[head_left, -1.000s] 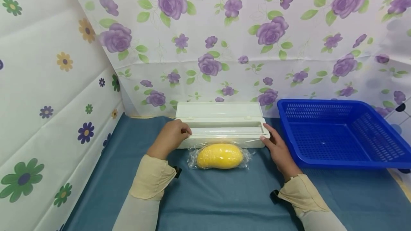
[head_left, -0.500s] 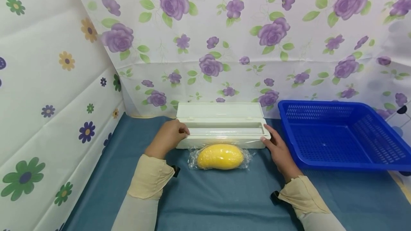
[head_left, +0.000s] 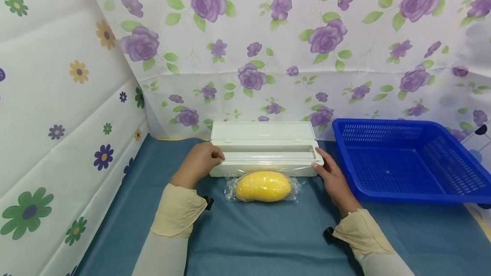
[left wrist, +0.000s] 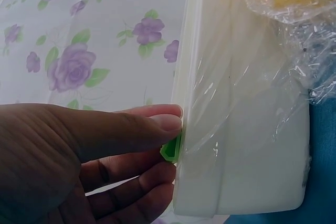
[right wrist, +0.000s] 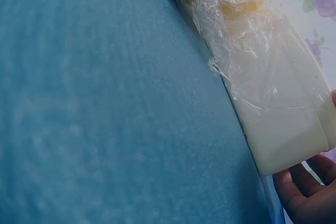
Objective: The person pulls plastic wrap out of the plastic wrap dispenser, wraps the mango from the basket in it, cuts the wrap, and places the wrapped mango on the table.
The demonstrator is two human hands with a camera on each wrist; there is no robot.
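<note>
A white cling film dispenser stands with its lid raised, and a film roll lies inside. My left hand is at its left end. In the left wrist view the thumb and index finger pinch a small green slide cutter at the dispenser's top edge. My right hand grips the right end, thumb at the front corner. Right in front lies a yellow, mango-like fruit wrapped in clear film; film stretches from it up over the dispenser's front.
A blue plastic basket with perforated walls stands to the right, close to my right hand. A blue-green cloth covers the table. Flowered sheets hang behind and at the left.
My left hand has slid slightly left along the dispenser's edge. My right hand, the dispenser and the wrapped fruit stay in place.
</note>
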